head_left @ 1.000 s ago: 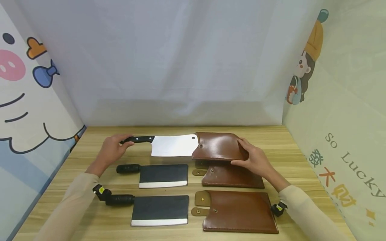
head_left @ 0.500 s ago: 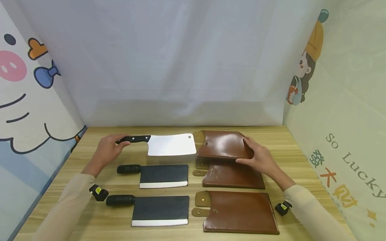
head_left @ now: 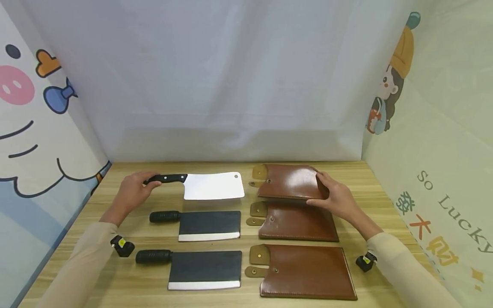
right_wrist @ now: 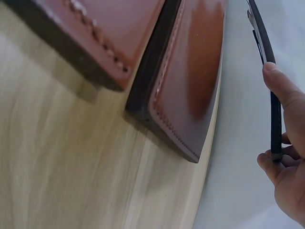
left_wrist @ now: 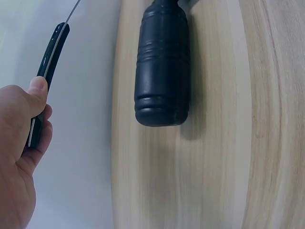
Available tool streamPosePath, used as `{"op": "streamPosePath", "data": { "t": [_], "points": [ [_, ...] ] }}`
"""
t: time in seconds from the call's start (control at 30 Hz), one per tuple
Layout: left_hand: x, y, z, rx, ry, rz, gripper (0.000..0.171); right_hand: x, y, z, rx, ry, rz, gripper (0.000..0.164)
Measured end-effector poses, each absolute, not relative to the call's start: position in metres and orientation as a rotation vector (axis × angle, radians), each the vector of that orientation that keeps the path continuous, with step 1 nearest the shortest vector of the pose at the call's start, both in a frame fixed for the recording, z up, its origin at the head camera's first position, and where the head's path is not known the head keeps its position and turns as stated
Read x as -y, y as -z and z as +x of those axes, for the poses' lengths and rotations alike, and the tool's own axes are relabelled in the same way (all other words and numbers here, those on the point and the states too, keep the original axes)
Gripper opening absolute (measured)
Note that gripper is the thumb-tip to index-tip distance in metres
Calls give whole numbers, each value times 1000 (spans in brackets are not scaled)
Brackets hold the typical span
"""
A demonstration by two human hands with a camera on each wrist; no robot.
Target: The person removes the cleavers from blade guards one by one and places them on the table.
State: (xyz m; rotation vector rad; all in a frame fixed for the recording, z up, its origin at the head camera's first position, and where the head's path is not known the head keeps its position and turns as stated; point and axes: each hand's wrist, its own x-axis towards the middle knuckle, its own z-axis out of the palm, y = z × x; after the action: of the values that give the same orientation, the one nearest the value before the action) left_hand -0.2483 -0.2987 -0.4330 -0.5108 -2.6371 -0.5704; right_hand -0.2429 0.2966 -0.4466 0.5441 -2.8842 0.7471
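Note:
My left hand [head_left: 132, 190] grips the black riveted handle of a cleaver [head_left: 213, 186] at the back left; its bright blade points right. In the left wrist view the thumb and fingers wrap that handle [left_wrist: 50, 59]. At the back right my right hand [head_left: 339, 199] pinches the closed end of a brown leather sheath [head_left: 290, 182], thumb on one face and fingers on the other, as the right wrist view shows. The sheath's tan flap and snap strap face the cleaver's blade, with a gap between them. Both are held above the table.
Two dark-bladed cleavers, one middle [head_left: 209, 224] and one front [head_left: 205, 269], lie with handles to the left. Right of them lie two more leather sheaths, middle [head_left: 300, 222] and front [head_left: 308, 271]. A pale curtain [head_left: 231, 85] hangs behind the wooden table [head_left: 115, 278].
The cleaver has slid left and the sheath right, so the blade's end has come out from the sheath's mouth. The sheath's flap and strap now show fully.

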Motion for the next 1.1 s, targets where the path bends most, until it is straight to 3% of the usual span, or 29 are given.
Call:
{"op": "streamPosePath", "data": {
  "t": [1.1],
  "points": [
    [317,461,-269,2805,549,-487,38,-290,469,-280,2921,-672,589,103]
  ]
}}
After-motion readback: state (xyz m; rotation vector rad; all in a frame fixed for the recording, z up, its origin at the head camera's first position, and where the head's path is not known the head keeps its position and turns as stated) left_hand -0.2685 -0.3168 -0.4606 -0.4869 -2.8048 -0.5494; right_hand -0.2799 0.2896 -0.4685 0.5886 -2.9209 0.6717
